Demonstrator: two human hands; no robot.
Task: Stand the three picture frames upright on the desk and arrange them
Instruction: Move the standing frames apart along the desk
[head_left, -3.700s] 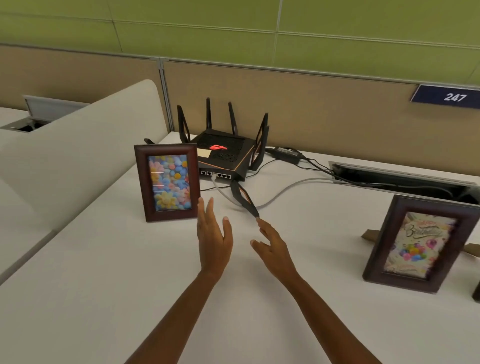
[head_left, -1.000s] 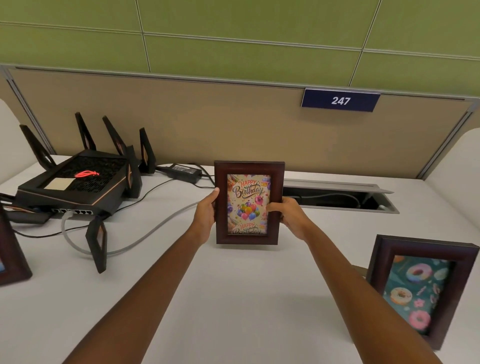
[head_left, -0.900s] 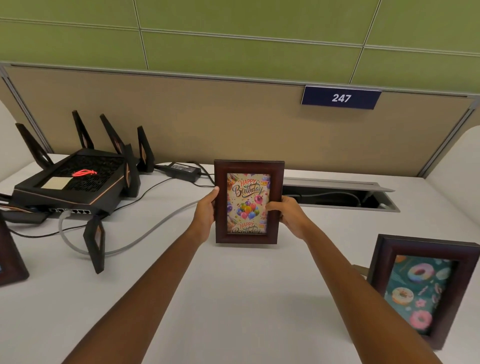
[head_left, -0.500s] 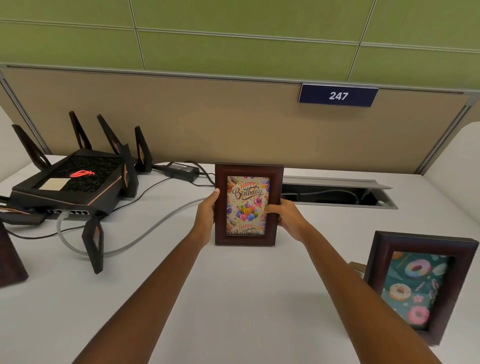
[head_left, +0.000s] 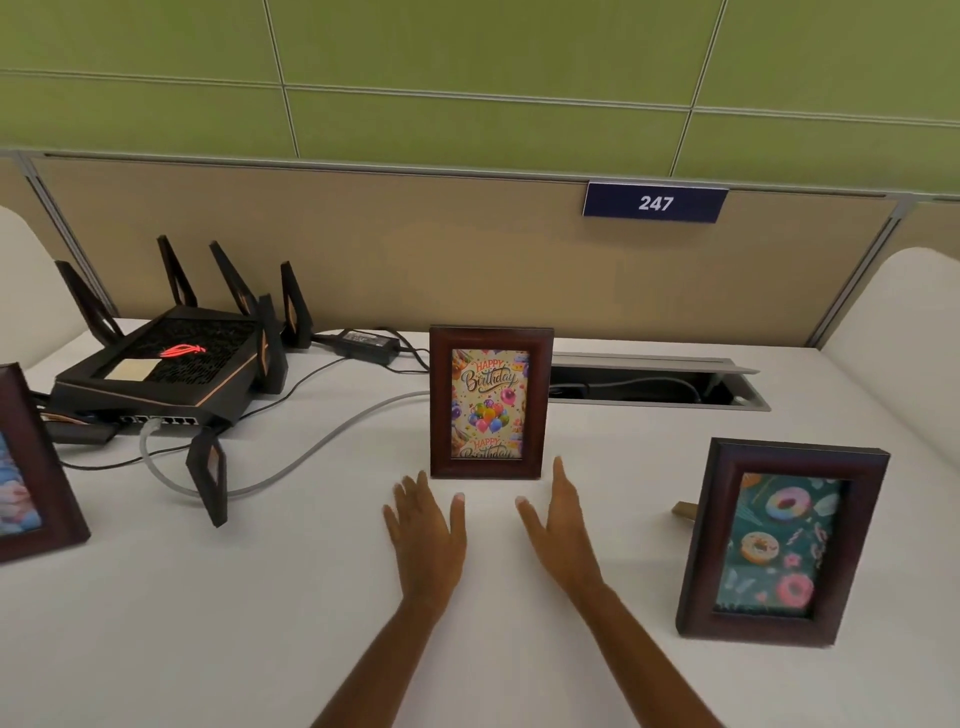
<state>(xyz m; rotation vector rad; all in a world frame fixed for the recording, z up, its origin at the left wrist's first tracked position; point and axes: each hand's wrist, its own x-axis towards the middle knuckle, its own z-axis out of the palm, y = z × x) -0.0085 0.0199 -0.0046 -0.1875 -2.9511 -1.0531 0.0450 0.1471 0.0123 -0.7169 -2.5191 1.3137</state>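
The birthday frame (head_left: 491, 402) stands upright mid-desk (head_left: 260, 597) toward the back edge; left hand (head_left: 427, 535) and right hand (head_left: 561, 525) hover just before it, fingers spread, gripping nothing

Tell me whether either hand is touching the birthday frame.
Apart. In the head view, white desk shows between the left hand, the right hand and the birthday frame, which stands unheld.

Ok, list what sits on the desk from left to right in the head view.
Dark wooden frame with pastel balls picture → black router with antennas → dark wooden birthday-balloons frame → open cable tray → dark wooden doughnut-picture frame.
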